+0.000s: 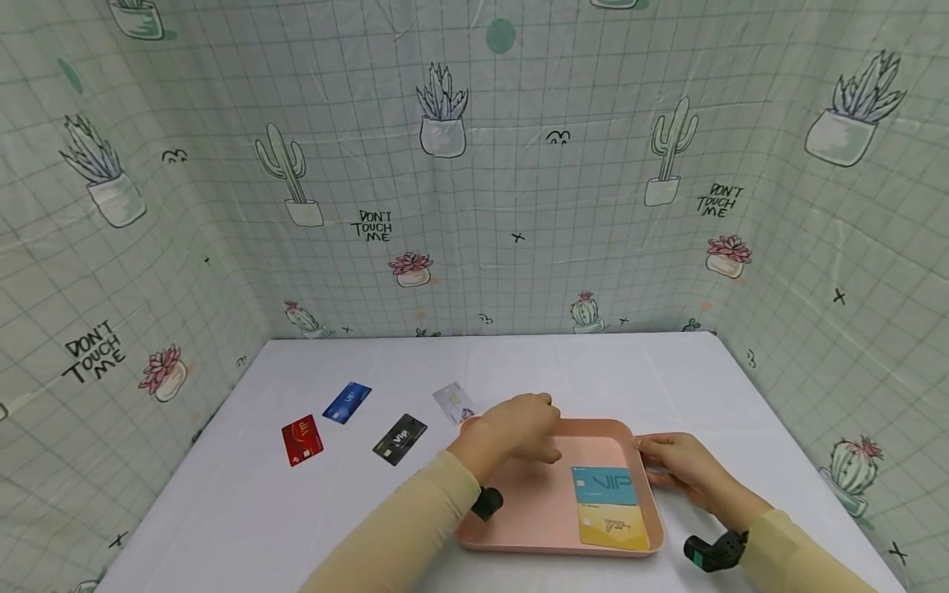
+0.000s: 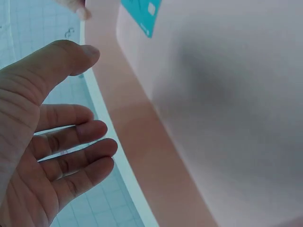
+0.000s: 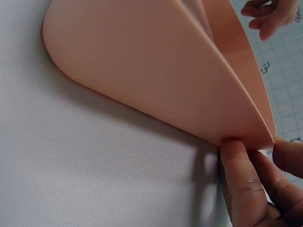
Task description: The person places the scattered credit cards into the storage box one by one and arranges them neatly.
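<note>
A pink tray (image 1: 530,502) lies on the table with a teal VIP card (image 1: 604,486) and a yellow VIP card (image 1: 614,527) side by side in its right part. Over the tray's far left part hovers my left hand (image 1: 519,428); its fingers (image 2: 90,161) are relaxed and hold nothing in the left wrist view. My right hand (image 1: 682,465) grips the tray's far right corner. In the right wrist view a finger (image 3: 244,184) presses the tray's outer wall (image 3: 142,71), with the thumb at the rim.
Left of the tray, a red card (image 1: 301,440), a blue card (image 1: 347,402) and a black VIP card (image 1: 399,438) lie apart on the white table (image 1: 245,511). A silvery card (image 1: 454,402) lies just behind the tray's far left corner. Patterned cloth (image 1: 474,189) walls the table's back and sides.
</note>
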Available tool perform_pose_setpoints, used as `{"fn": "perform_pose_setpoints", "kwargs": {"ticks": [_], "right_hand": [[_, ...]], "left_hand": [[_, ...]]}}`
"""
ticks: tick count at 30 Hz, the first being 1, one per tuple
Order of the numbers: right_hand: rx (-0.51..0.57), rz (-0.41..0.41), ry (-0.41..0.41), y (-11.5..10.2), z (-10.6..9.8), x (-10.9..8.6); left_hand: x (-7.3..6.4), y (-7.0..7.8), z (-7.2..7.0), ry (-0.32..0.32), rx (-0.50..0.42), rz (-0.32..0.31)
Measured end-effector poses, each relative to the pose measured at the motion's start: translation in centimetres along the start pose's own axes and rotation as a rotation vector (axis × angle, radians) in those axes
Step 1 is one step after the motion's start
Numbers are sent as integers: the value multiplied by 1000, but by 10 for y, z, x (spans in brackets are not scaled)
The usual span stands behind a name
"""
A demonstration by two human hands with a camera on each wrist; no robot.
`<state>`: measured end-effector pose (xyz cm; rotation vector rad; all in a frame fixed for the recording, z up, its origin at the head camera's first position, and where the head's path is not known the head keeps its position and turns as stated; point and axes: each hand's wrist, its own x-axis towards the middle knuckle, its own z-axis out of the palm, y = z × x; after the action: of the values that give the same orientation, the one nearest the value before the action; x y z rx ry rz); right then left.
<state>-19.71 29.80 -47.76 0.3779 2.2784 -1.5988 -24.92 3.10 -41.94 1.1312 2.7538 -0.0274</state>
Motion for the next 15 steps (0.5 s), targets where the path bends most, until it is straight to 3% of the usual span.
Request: {"fn": "perform_pose_setpoints", "kwargs": {"ticks": [15], "right_hand": [[-9,-5,-9,1,0,2]], "left_hand": [[-14,-36,6,46,49,-64]]}}
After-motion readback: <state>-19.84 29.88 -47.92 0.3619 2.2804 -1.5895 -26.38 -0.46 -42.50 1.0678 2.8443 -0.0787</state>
